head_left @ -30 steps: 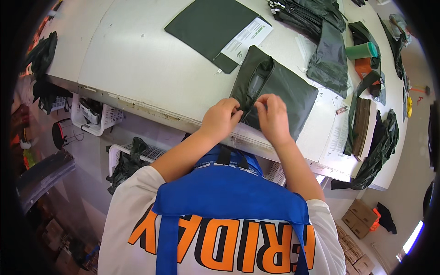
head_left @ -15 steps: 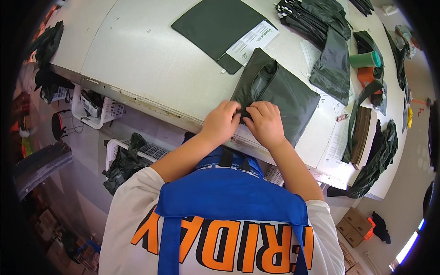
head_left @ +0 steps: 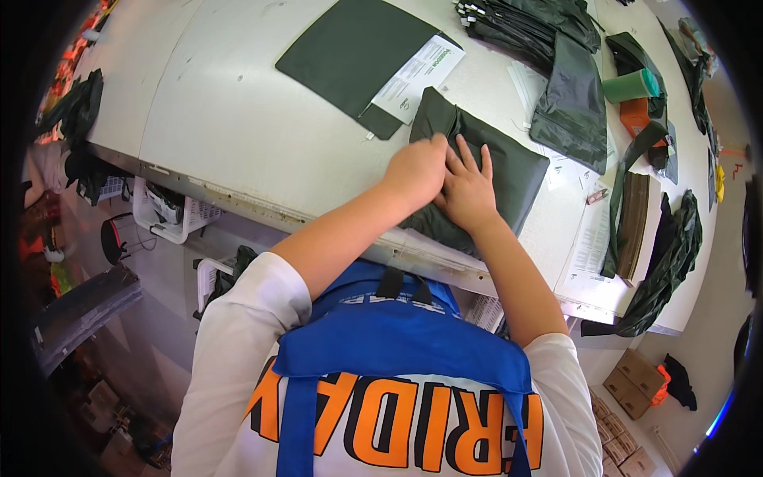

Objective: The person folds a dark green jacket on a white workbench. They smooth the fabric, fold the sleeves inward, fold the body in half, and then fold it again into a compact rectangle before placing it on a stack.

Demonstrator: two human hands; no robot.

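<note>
A dark green soft pouch point(head_left: 505, 163) lies flat at the table's near edge, right under both hands. My left hand point(head_left: 417, 168) is closed on the pouch's opening seam, fingertips pinched together; what they grip is too small and hidden to make out. Beside it, my right hand point(head_left: 470, 191) presses on the pouch with its fingers spread out. Further off, a second flat dark green pouch point(head_left: 354, 60) rests on the table with a white printed card point(head_left: 419, 77) on its right edge.
A heap of dark pouches point(head_left: 524, 32) and another pouch point(head_left: 570, 107) lie at the back right, near a green roll point(head_left: 629, 86) and an orange box point(head_left: 636, 119). Paper sheets point(head_left: 590, 242) and stacked brown cardboard point(head_left: 636, 226) sit at the right. White baskets point(head_left: 191, 216) stand below the table edge.
My left hand has moved away from me along the pouch's seam, and the gaping opening now looks closed. My right hand has moved slightly farther and spread its fingers flat.
</note>
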